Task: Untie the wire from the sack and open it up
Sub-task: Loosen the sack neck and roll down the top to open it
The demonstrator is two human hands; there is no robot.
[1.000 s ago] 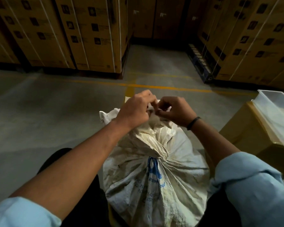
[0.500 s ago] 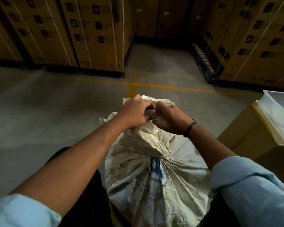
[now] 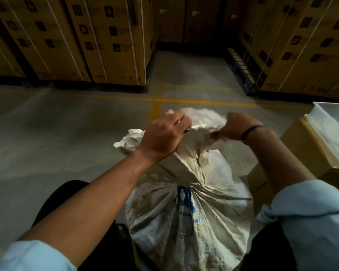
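A dirty white woven sack (image 3: 190, 212) with blue print stands between my knees, its fabric still gathered into a tight neck halfway up. Above the neck, the loose mouth of the sack (image 3: 202, 118) spreads between my hands. My left hand (image 3: 162, 137) grips the left side of the mouth with curled fingers. My right hand (image 3: 233, 126), blurred, with a black band at the wrist, grips the right side. No wire shows in this view.
A brown cardboard box (image 3: 294, 153) stands close at my right with a white plastic tray (image 3: 333, 130) on top. Stacked strapped cartons (image 3: 110, 40) on pallets line the back and the right. Grey concrete floor (image 3: 67, 133) with yellow lines lies ahead.
My hands have moved apart, the right one to the right, and the sack's mouth has spread wider between them. The hands were close together at the top before.
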